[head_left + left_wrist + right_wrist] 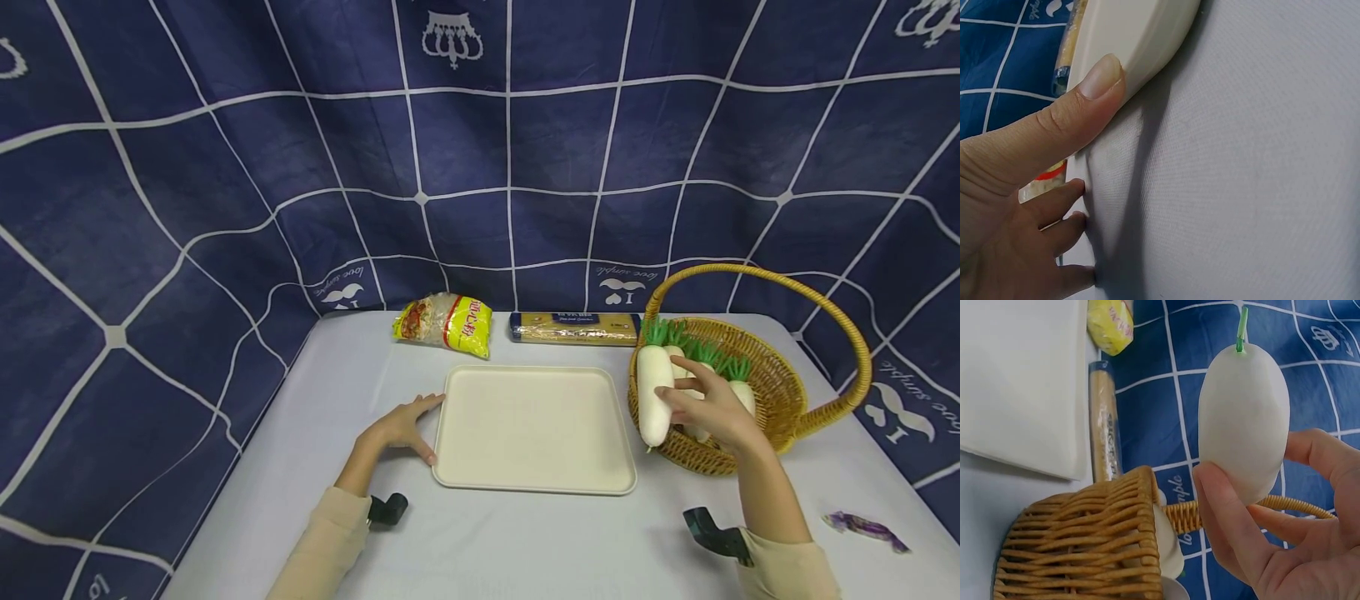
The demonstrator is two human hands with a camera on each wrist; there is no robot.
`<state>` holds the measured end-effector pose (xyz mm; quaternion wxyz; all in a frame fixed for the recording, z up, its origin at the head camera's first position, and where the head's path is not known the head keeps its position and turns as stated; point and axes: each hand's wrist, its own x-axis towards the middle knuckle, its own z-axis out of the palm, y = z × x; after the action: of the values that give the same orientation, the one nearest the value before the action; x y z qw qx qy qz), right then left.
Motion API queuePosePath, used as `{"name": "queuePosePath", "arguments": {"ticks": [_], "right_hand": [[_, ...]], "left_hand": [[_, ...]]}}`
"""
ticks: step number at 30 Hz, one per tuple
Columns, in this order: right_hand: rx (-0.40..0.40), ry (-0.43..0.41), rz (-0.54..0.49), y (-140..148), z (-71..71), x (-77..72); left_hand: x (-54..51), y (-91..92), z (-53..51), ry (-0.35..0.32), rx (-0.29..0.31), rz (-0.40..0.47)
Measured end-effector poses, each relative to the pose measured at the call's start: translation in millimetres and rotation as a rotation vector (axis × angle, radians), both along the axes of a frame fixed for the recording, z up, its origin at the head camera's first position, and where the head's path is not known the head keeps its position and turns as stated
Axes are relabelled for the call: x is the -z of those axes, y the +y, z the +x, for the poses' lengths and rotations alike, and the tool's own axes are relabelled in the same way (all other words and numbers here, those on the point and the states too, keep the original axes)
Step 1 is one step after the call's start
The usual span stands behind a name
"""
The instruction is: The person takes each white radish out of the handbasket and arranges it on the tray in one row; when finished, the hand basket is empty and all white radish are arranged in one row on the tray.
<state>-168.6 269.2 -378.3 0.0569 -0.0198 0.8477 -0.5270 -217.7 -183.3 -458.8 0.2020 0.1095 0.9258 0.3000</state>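
A white radish with a green top [654,397] is held between the thumb and fingers of my right hand [716,408], at the left side of the wicker basket [776,400]. In the right wrist view the radish [1244,419] is raised beside the basket [1085,540], pinched by my right hand [1297,550]. Several more white radishes lie in the basket. My left hand [401,429], fingers spread, touches the left edge of the cream tray [534,429]. Its thumb rests against the tray rim [1154,47] in the left wrist view, the left hand [1029,169] holding nothing.
Behind the tray lie a yellow and clear food bag [446,323] and a long pasta packet [576,328]. The basket's tall handle [858,358] arches to the right. A purple wrapped item [866,530] lies at the right. A dark blue checked cloth [480,150] hangs behind the table.
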Motion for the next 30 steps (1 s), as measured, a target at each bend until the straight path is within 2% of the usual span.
{"name": "queuePosePath", "arguments": {"ticks": [15,24,30], "right_hand": [[-0.005,-0.012,-0.026,-11,-5.0,-0.9],[-0.035,-0.011,-0.063,-17,-6.3,-0.1],[-0.041,-0.011,-0.052,-21,-8.2,1.2]], "left_hand": [[0.8,-0.3,-0.8,0.003,-0.005,0.012],[0.3,-0.4,0.2,0.002,-0.005,0.017],[-0.3,0.0,0.8,-0.003,-0.010,0.018]]}}
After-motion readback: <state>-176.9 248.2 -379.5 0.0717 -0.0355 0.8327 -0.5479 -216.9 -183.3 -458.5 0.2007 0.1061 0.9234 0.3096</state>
